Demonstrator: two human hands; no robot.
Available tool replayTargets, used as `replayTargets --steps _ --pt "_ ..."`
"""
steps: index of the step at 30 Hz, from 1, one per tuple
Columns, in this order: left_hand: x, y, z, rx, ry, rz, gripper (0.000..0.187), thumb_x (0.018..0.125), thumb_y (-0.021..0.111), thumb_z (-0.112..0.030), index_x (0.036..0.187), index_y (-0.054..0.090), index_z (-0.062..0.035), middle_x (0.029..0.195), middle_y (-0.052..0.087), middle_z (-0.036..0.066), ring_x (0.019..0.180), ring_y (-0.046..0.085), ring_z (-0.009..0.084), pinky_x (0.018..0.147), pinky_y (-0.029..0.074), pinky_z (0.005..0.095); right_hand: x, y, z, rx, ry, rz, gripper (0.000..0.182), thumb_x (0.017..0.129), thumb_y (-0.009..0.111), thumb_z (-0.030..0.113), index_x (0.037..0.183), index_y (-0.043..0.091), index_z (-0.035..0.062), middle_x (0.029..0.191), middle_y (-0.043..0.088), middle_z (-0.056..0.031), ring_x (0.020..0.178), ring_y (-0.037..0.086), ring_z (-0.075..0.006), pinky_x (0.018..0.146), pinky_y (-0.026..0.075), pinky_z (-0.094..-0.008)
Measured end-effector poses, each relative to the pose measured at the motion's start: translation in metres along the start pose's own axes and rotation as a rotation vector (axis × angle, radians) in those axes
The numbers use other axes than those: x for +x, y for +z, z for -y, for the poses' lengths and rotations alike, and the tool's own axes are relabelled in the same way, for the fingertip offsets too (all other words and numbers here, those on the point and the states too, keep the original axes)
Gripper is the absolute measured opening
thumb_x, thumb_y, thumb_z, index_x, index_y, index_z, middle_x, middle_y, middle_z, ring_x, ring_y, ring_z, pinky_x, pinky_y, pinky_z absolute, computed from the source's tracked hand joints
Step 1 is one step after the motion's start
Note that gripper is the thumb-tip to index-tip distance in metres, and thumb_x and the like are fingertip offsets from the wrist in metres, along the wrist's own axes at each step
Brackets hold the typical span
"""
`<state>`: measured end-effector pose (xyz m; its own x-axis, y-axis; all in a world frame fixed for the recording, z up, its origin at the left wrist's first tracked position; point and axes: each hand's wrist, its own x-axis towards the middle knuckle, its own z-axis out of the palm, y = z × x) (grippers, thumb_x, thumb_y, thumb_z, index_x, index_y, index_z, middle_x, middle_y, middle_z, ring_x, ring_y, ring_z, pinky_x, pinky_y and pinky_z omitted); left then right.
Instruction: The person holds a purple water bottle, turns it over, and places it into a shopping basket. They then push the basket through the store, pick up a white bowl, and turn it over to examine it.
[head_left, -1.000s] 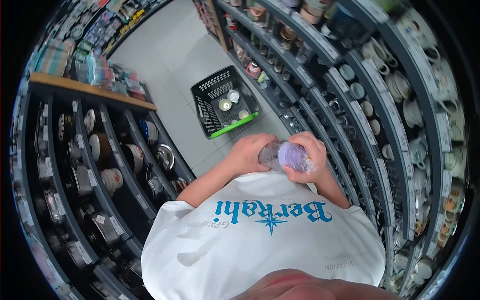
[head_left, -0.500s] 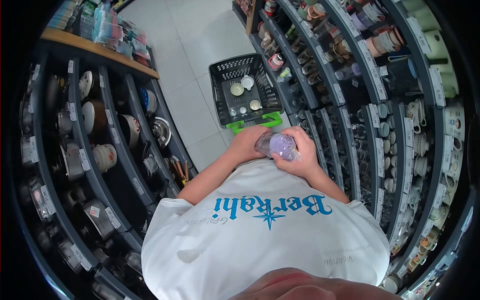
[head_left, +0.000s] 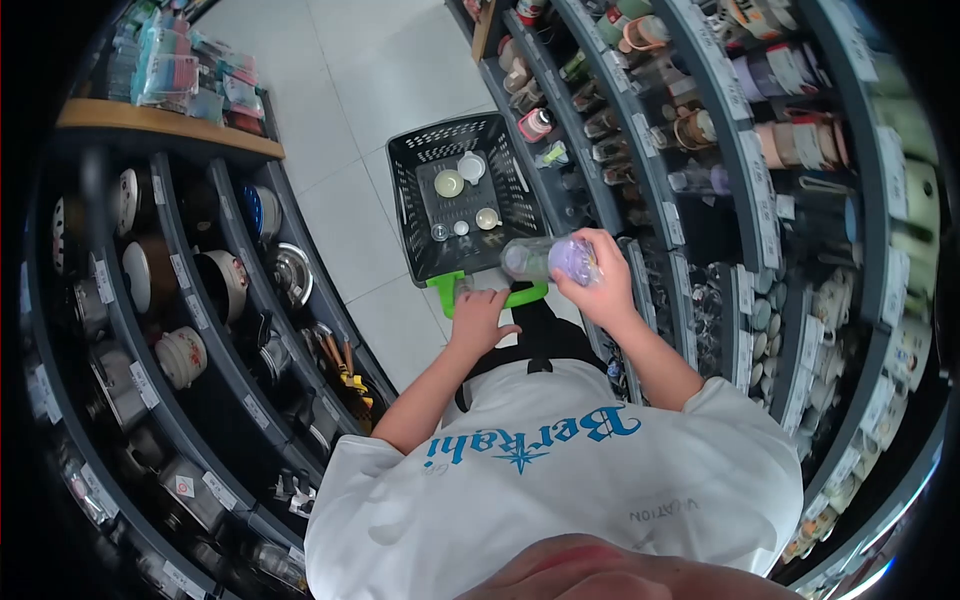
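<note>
In my right hand [head_left: 604, 284] is a clear plastic bottle [head_left: 530, 258] with a purple lid, held by the lid end. The bottle lies nearly sideways, its clear end pointing left over the near rim of the black shopping basket [head_left: 408, 240]. My left hand [head_left: 478, 322] is at the basket's green handle [head_left: 524, 296], overlapping its middle, with fingers stretched forward and thumb apart. Inside the basket sit a cream bowl [head_left: 449, 183], a white cup [head_left: 471, 167], a cream mug [head_left: 487, 218] and small glass or white pieces near the front.
Shelves of pots and pans [head_left: 183, 357] line the left side. On the right, racks hold bottles [head_left: 690, 130], glasses and mugs [head_left: 830, 300]. A wooden ledge [head_left: 170, 128] with packaged goods stands at upper left. Pale floor tiles [head_left: 330, 100] run ahead between the shelves.
My left hand has let go of the bottle and moved down-left to the basket handle. My right hand keeps the bottle, now slightly higher. The basket appears shifted left and lower in view.
</note>
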<state>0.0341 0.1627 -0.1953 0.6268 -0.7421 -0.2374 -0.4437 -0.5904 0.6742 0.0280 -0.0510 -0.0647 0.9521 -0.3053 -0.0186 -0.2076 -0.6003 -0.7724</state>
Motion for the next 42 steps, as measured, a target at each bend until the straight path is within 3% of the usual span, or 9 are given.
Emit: replayTargets --steps 3,6,7,11,19,26,34,38,42 --pt "0.011 0.010 -0.005 0.162 -0.046 -0.180 0.037 0.062 0.077 -0.028 0.089 0.061 -0.0088 0.088 0.056 0.007 0.092 0.055 0.0261 0.080 0.041 0.0404 0.029 0.027 -0.047 -0.052 -0.053 0.079 0.050 0.066 0.075 0.016 0.111 0.054 0.0048 0.106 0.053 -0.0142 0.098 0.057 -0.0324 0.084 0.046 -0.0372" --pt "0.017 0.017 -0.003 0.239 -0.169 -0.100 0.028 0.061 0.075 -0.021 0.081 0.059 -0.0098 0.084 0.057 0.007 0.087 0.057 0.0253 0.073 0.043 0.0387 0.050 0.056 -0.087 -0.046 -0.009 0.134 0.053 0.067 0.075 0.015 0.116 0.054 0.0068 0.111 0.051 -0.0137 0.101 0.056 -0.0325 0.085 0.046 -0.0377" --pt "0.018 0.019 -0.003 0.228 -0.157 -0.119 0.018 0.062 0.070 -0.017 0.071 0.057 -0.0101 0.075 0.056 0.005 0.076 0.059 0.0237 0.066 0.043 0.0378 0.057 0.068 -0.102 -0.061 -0.039 0.154 0.056 0.067 0.074 0.013 0.120 0.054 0.0109 0.115 0.048 -0.0135 0.104 0.054 -0.0332 0.088 0.046 -0.0384" --pt "0.016 0.025 -0.007 0.205 -0.220 -0.141 0.014 0.064 0.067 -0.019 0.062 0.055 -0.0109 0.061 0.053 0.004 0.058 0.057 0.0227 0.056 0.043 0.0359 0.079 0.109 -0.140 -0.052 0.039 0.267 0.055 0.068 0.071 0.010 0.120 0.054 0.0141 0.116 0.048 -0.0144 0.105 0.053 -0.0356 0.089 0.046 -0.0394" --pt "0.017 0.022 -0.016 0.135 -0.292 -0.095 0.021 0.070 0.067 -0.024 0.060 0.055 -0.0112 0.057 0.051 0.003 0.053 0.057 0.0219 0.051 0.043 0.0357 0.126 0.223 -0.209 -0.304 0.002 0.389 0.049 0.068 0.065 0.009 0.114 0.050 0.0131 0.111 0.049 -0.0159 0.101 0.054 -0.0361 0.082 0.049 -0.0447" --pt "0.022 0.012 -0.023 0.048 -0.324 -0.026 0.015 0.065 0.068 -0.019 0.061 0.056 -0.0106 0.057 0.051 0.003 0.055 0.057 0.0223 0.052 0.042 0.0359 0.152 0.307 -0.269 -0.545 0.020 0.461 0.050 0.068 0.067 0.007 0.115 0.050 0.0129 0.108 0.048 -0.0159 0.100 0.053 -0.0364 0.077 0.052 -0.0449" --pt "0.018 0.012 -0.027 -0.011 -0.324 0.060 0.012 0.067 0.067 -0.019 0.068 0.057 -0.0127 0.060 0.051 0.001 0.054 0.054 0.0205 0.052 0.039 0.0342 0.172 0.361 -0.357 -0.692 0.045 0.589 0.031 0.085 0.048 0.009 0.116 0.051 0.0134 0.108 0.048 -0.0166 0.095 0.057 -0.0355 0.074 0.053 -0.0445" --pt "0.017 0.011 -0.030 -0.017 -0.324 0.125 0.011 0.074 0.066 -0.021 0.071 0.058 -0.0135 0.059 0.047 0.000 0.052 0.051 0.0174 0.051 0.035 0.0329 0.176 0.380 -0.385 -0.750 0.050 0.611 0.030 0.086 0.048 0.010 0.116 0.052 0.0151 0.110 0.050 -0.0154 0.094 0.058 -0.0339 0.075 0.053 -0.0431" --pt "0.017 0.016 -0.033 0.093 -0.288 -0.001 0.023 0.074 0.068 -0.023 0.063 0.050 -0.0150 0.053 0.038 -0.003 0.046 0.043 0.0132 0.046 0.032 0.0298 0.173 0.397 -0.412 -0.757 0.054 0.630 0.034 0.085 0.050 0.009 0.118 0.052 0.0172 0.113 0.050 -0.0148 0.095 0.059 -0.0343 0.077 0.052 -0.0433"
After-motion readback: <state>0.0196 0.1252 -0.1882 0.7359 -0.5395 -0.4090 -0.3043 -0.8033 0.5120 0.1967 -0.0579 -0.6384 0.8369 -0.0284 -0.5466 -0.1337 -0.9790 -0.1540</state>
